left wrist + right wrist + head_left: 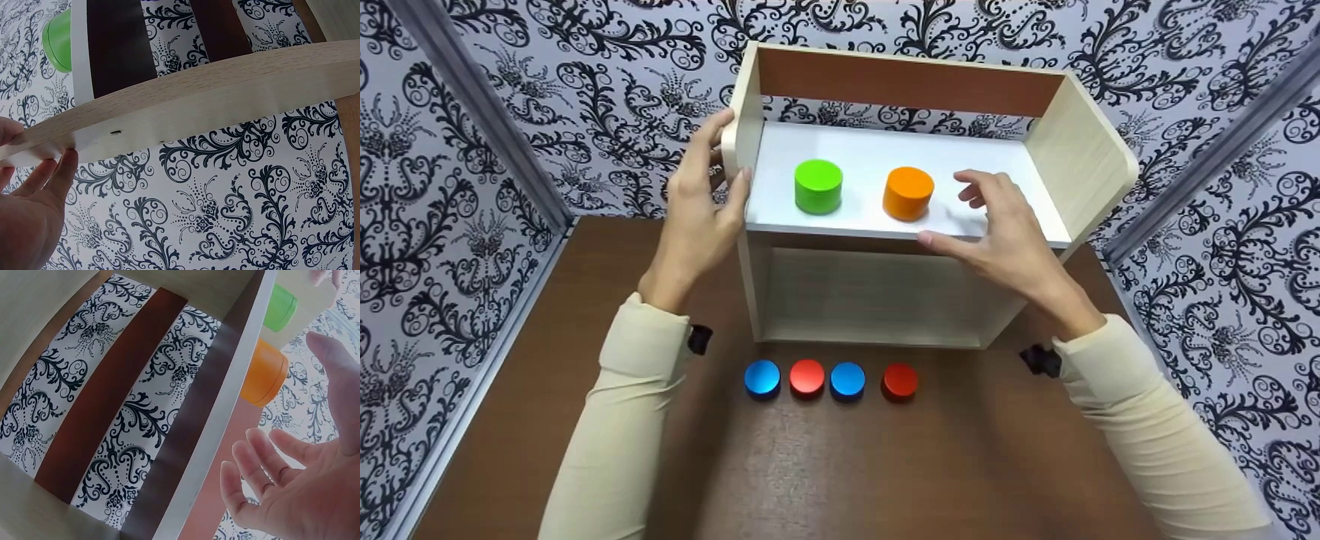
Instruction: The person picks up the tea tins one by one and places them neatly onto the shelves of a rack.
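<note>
A small wooden shelf (877, 292) stands on the table with a white upper board (862, 142). My left hand (697, 202) holds its left side panel (185, 101), thumb at the front edge and fingers against the outer face. On the upper board sit a green cylinder (818, 187) and, to its right, an orange cylinder (908, 195). My right hand (1005, 232) is just right of the orange cylinder, thumb and fingers spread apart, nothing between them. In the right wrist view the hand's palm (298, 495) faces up, apart from the orange cylinder.
Before the shelf on the brown table (840, 465) lie a blue disc (763, 377), a red disc (807, 377), another blue disc (847, 380) and a darker red disc (900, 381) in a row. Patterned walls (615, 97) enclose the back and both sides.
</note>
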`<state>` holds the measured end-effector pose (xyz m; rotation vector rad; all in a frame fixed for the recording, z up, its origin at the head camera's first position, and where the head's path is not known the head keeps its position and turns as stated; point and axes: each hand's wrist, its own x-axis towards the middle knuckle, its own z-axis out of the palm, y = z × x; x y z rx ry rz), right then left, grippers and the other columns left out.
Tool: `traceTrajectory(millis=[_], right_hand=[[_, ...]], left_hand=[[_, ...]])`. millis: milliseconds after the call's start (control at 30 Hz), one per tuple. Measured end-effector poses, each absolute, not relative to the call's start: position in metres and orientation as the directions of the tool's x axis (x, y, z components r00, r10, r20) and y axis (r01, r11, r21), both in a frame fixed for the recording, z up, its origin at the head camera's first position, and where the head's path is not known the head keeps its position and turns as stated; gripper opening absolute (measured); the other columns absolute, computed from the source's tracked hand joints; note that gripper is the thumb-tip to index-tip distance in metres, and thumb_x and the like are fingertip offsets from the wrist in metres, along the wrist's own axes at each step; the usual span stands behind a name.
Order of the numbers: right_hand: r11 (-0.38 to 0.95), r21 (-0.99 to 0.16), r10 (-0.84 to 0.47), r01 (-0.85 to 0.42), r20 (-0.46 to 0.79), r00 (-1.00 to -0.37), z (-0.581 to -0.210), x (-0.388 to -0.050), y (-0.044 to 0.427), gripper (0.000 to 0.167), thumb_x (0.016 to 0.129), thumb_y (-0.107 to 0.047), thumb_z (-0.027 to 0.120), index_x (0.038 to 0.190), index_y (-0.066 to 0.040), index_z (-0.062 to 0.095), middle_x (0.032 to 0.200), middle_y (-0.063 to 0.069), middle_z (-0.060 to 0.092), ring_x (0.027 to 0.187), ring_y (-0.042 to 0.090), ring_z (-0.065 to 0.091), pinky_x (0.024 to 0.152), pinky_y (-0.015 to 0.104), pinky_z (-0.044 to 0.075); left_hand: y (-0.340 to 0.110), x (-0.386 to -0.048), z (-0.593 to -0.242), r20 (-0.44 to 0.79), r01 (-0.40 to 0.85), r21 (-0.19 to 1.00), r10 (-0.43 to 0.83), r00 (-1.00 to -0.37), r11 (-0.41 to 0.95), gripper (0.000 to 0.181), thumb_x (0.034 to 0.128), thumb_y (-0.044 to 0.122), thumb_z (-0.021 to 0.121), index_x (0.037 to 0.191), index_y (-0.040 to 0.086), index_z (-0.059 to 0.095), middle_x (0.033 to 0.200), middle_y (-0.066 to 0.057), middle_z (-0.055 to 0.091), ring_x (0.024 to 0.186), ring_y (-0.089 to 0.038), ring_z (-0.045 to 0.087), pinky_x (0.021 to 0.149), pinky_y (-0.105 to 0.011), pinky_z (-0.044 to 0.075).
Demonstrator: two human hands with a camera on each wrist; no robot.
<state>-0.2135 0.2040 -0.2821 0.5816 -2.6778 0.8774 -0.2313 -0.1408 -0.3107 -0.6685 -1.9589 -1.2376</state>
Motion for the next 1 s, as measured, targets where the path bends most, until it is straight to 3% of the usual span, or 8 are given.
traceTrajectory(millis=[600,1000], right_hand=[[0.695,-0.516,-0.281,-0.500,0.445,-0.850,-0.298,-0.183,0.217,0.068,0.080,-0.028,0.088,0.133,0.000,0.057,0.121,0.017,0.058,0.110,0.029,0.055,0.093,0.044,0.045],[0.653,-0.495,-0.324,-0.573,0.501,-0.803,-0.316,-0.165,0.224,0.060,0.076,-0.020,0.091,0.125,0.000,0.062,0.114,0.013,0.064,0.106,0.024,0.056,0.095,0.034,0.046]], left_hand=[[-0.141,-0.232,-0.310,0.795,0.728,0.525,0.051,-0.605,0.441,0.054,0.0942,-0.006,0.058,0.146,-0.003,0.043,0.134,-0.023,0.056,0.113,-0.028,0.062,0.094,-0.037,0.057],[-0.141,-0.231,-0.311,0.793,0.734,0.537,0.047,-0.607,0.415,0.054,0.0942,-0.007,0.057,0.146,-0.004,0.043,0.134,-0.023,0.056,0.113,-0.029,0.062,0.095,-0.038,0.057]])
